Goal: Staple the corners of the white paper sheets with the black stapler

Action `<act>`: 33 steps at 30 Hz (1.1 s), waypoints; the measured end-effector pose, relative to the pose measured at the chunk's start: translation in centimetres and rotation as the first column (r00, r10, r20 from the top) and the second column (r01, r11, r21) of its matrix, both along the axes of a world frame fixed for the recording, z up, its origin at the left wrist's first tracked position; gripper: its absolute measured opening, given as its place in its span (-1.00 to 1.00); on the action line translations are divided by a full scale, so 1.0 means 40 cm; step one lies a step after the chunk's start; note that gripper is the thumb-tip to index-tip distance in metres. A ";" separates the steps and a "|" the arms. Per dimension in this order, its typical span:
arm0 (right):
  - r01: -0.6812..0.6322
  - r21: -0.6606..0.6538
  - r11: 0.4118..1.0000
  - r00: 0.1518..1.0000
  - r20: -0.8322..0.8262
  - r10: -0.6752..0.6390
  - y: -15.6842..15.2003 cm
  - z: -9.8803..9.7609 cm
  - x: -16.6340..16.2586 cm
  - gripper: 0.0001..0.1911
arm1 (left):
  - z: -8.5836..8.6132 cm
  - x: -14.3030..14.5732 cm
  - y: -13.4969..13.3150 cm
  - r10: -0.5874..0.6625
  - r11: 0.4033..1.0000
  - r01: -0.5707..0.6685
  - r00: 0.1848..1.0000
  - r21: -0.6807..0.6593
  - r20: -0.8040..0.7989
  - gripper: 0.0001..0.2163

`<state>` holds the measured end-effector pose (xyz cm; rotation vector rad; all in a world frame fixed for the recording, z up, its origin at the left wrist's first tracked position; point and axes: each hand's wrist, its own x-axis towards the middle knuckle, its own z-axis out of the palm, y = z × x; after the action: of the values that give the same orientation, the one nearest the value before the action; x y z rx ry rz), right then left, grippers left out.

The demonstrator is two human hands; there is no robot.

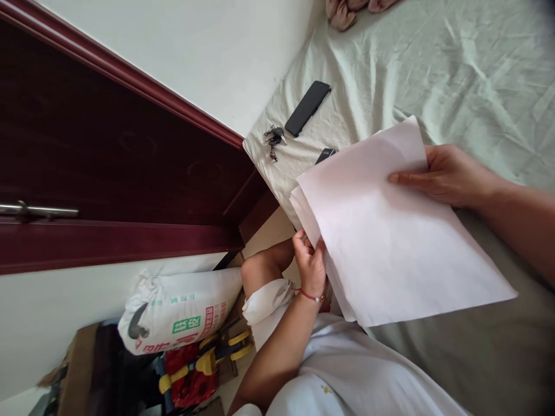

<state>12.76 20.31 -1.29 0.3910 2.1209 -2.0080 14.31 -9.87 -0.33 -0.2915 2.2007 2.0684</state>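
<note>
Several white sheets of paper (pixel 403 242) are held up over my lap, lying loosely one over another with their edges out of line. My right hand (pixel 455 173) grips the upper right part of the top sheet, thumb on its face and fingers hidden behind. At the lower left edge, my left hand (pixel 310 263) is closed on the sheets beneath, its fingers curled round and partly hidden by the paper. A red cord bracelet (pixel 311 296) circles my left wrist. The side of the top sheet facing me looks blank.
On the bed sheet (pixel 489 75) lie a black phone (pixel 307 108), a bunch of keys (pixel 274 137) and a small dark object (pixel 326 155) partly under the paper. A dark red door (pixel 108 144) stands left. Below it are a white printed sack (pixel 186 306) and yellow-red toy parts (pixel 195 375).
</note>
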 end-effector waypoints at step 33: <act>-0.116 0.140 0.983 0.989 -0.076 0.128 0.007 -0.008 -0.005 -0.38 | -0.032 -0.035 -0.035 -0.029 0.989 0.031 1.000 0.146 -0.012 -0.60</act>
<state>12.55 20.60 -1.63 0.1931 2.2804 -1.8507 12.92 -11.28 -1.62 -0.2339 2.0317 2.2043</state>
